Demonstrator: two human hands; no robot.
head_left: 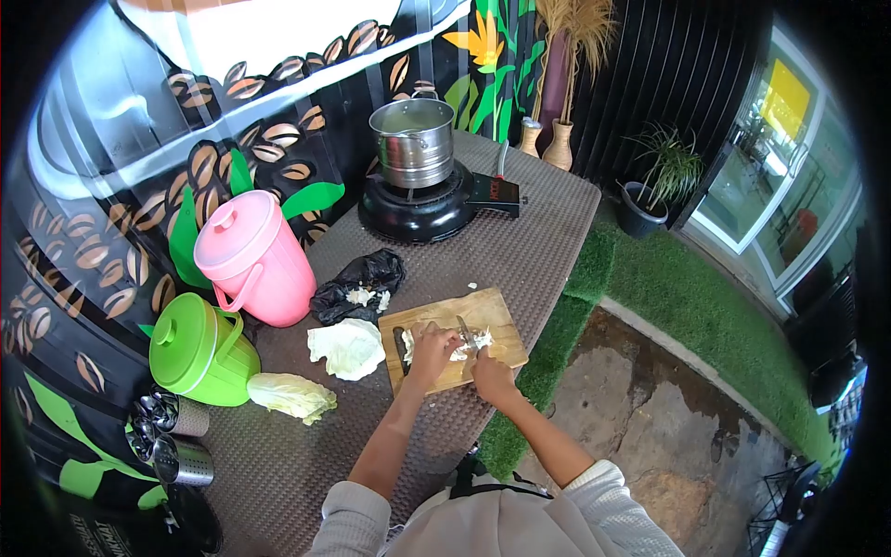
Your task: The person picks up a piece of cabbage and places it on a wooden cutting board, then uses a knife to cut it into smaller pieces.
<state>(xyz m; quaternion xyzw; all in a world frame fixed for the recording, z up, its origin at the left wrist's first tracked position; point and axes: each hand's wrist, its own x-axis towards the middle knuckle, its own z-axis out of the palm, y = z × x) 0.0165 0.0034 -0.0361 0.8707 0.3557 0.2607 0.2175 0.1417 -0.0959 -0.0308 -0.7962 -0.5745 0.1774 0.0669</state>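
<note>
My right hand (495, 374) is wrapped round the handle of a knife (466, 330), whose blade lies over a wooden cutting board (492, 309). Just left of the blade, the fingers of my left hand (432, 356) are bent together over white chopped food (480, 340), holding some of it against the board. Its exact kind is too small to make out. A long dark strip (401, 350), perhaps a handle or slot, runs along the board's left side. Left of the board lie a pale cabbage leaf (346, 349) and a longer napa cabbage piece (292, 397).
A steel pot (413, 144) stands on a black gas stove (418, 210) at the back. A black plastic bag (360, 278) holds white scraps. Pink (264, 269) and green (209, 357) lidded jugs and metal utensil holders (181, 459) line the wall side of the brown table (371, 436).
</note>
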